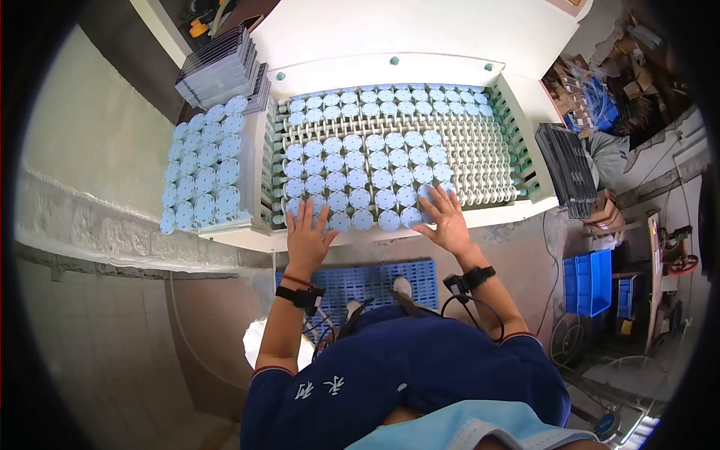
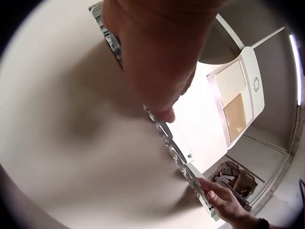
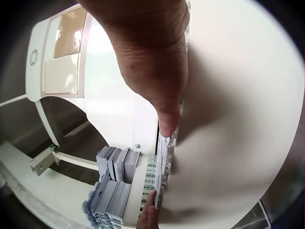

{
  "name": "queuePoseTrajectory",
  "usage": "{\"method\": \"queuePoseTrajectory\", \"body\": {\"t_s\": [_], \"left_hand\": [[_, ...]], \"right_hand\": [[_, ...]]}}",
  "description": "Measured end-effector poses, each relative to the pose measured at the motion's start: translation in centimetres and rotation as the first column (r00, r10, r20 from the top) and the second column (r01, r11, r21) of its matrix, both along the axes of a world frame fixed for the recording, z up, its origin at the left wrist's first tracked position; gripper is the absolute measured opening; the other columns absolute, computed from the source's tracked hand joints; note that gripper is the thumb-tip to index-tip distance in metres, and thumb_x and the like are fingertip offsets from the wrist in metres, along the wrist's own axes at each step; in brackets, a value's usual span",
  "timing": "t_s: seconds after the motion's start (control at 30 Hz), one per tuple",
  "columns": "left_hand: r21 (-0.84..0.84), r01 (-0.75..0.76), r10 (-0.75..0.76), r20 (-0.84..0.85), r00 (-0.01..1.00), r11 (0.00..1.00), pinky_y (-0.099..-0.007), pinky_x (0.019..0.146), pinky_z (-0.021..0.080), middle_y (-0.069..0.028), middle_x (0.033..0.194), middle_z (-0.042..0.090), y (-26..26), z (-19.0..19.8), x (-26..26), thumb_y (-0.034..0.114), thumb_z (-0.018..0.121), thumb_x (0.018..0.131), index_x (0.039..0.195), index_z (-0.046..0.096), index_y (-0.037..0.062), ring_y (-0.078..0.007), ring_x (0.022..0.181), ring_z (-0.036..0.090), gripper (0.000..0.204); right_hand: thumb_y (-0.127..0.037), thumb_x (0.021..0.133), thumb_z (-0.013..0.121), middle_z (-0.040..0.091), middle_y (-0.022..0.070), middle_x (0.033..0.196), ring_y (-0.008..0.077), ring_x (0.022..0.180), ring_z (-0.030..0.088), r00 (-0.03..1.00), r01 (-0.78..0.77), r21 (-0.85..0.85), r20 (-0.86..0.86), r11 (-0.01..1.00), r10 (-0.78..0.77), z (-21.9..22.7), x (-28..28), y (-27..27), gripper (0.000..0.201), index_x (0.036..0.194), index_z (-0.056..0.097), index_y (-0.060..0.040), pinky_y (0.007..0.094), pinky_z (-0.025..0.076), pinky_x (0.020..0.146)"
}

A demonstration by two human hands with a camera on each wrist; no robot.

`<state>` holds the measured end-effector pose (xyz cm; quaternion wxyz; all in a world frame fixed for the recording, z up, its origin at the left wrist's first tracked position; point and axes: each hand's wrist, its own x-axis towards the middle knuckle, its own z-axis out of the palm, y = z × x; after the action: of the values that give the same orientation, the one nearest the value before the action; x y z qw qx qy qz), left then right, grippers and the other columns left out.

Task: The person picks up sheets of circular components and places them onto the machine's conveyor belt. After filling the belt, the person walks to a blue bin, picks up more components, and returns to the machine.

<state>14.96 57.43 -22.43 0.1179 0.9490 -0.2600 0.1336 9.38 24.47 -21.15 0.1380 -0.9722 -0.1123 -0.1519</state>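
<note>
Two light-blue panels of round discs, which look like circuit boards, lie side by side on the roller conveyor [image 1: 484, 154] in the head view. On the near left corner of the left panel [image 1: 334, 161] rests my left hand [image 1: 306, 244], its fingers spread and straight. My right hand [image 1: 450, 225] lies with extended fingers over the near right corner of the right panel [image 1: 397, 159]. In the left wrist view the panels' thin edge [image 2: 174, 150] shows under the thumb. Seen from the right wrist, the thumb [image 3: 167, 121] touches the panel edge.
Farther back on the rollers lies another row of blue disc panels [image 1: 360, 103]. Stacked disc panels [image 1: 202, 165] stand at the left, with grey racked sheets [image 1: 221, 67] behind. Dark stacked trays [image 1: 566, 169] sit at the right. A blue pallet [image 1: 367, 281] is underfoot.
</note>
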Motion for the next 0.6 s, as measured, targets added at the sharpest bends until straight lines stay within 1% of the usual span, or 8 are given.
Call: {"method": "queuePoseTrajectory", "body": {"t_s": [0.13,0.23,0.3,0.33,0.43,0.47,0.53,0.6], "left_hand": [[-0.027,0.01,-0.01,0.009,1.0,1.0,-0.0521,0.104,0.018,-0.0184,0.135,0.036,0.0,0.0,0.8,0.04,0.057,0.081,0.128,0.046,0.0158,-0.035,0.127,0.031,0.054],[-0.064,-0.001,0.0,-0.018,1.0,0.998,-0.0518,0.103,0.02,-0.019,0.135,0.036,0.0,0.4,1.1,0.038,0.059,0.08,0.128,0.046,0.0143,-0.0347,0.126,0.032,0.055],[-0.121,0.058,-0.056,0.016,0.998,0.991,-0.0508,0.102,0.024,-0.0192,0.132,0.04,0.3,1.5,0.4,0.035,0.061,0.079,0.126,0.047,0.0109,-0.0351,0.124,0.035,0.054],[-0.145,0.082,-0.078,0.036,0.996,0.986,-0.0503,0.101,0.027,-0.0193,0.131,0.041,0.7,2.6,-0.1,0.034,0.062,0.079,0.124,0.048,0.0092,-0.0353,0.123,0.037,0.054],[-0.292,0.169,-0.106,0.22,0.97,0.941,-0.0483,0.098,0.033,-0.0192,0.124,0.048,2.9,8.2,-3.5,0.026,0.063,0.078,0.12,0.05,0.0034,-0.0377,0.116,0.044,0.049],[-0.305,0.058,0.03,0.275,0.961,0.95,-0.047,0.095,0.036,-0.0202,0.117,0.052,4.2,10.4,-4.7,0.019,0.062,0.077,0.117,0.051,-0.0001,-0.0393,0.111,0.048,0.045],[-0.428,-0.141,0.354,0.473,0.806,0.893,-0.0472,0.092,0.037,-0.0224,0.116,0.051,7.4,12.7,-5.2,0.016,0.061,0.078,0.116,0.05,-0.0025,-0.0406,0.107,0.048,0.043],[-0.546,-0.327,0.604,0.464,0.648,0.771,-0.0466,0.09,0.038,-0.0247,0.116,0.05,10.6,15.0,-3.7,0.021,0.059,0.082,0.115,0.049,-0.005,-0.042,0.105,0.048,0.043]], "right_hand": [[-0.049,0.072,0.064,0.046,0.0177,0.128,0.0335,0.125,0.036,1.0,-0.002,0.009,-0.002,1.0,0.002,0.1,0.9,-0.1,0.062,0.118,0.055,-0.0085,0.0476,0.024,0.104],[-0.045,0.073,0.066,0.046,0.0182,0.126,0.0342,0.124,0.037,1.0,-0.004,0.044,-0.01,0.999,0.004,0.8,1.3,0.2,0.058,0.116,0.056,-0.0071,0.0476,0.025,0.104],[-0.042,0.073,0.068,0.047,0.0186,0.125,0.0346,0.123,0.038,1.0,-0.013,0.099,-0.015,0.995,0.014,2.2,1.3,1.3,0.055,0.113,0.057,-0.006,0.0477,0.025,0.104],[-0.033,0.072,0.071,0.052,0.0187,0.118,0.035,0.114,0.047,0.998,-0.057,0.123,0.044,0.991,0.051,3.8,1.5,2.4,0.047,0.107,0.059,-0.0042,0.0453,0.035,0.097],[-0.028,0.073,0.072,0.057,0.0172,0.108,0.0329,0.098,0.057,0.976,-0.165,0.454,-0.052,0.876,0.211,7.5,2.4,6.4,0.039,0.101,0.061,-0.003,0.0401,0.047,0.082],[-0.024,0.074,0.071,0.062,0.015,0.096,0.0303,0.08,0.061,0.952,-0.3,0.452,0.087,0.84,0.293,8.7,3.1,7.9,0.032,0.095,0.061,-0.0021,0.0347,0.05,0.067],[-0.023,0.075,0.071,0.062,0.0144,0.091,0.0288,0.077,0.062,0.904,-0.403,0.543,0.108,0.737,0.415,10.6,4.7,11.2,0.03,0.093,0.061,-0.0018,0.0334,0.05,0.065],[-0.023,0.075,0.071,0.063,0.0138,0.083,0.0257,0.07,0.062,0.863,-0.44,0.656,0.118,0.614,0.492,11.3,6.4,14.8,0.029,0.089,0.061,-0.0002,0.032,0.05,0.061]]}}
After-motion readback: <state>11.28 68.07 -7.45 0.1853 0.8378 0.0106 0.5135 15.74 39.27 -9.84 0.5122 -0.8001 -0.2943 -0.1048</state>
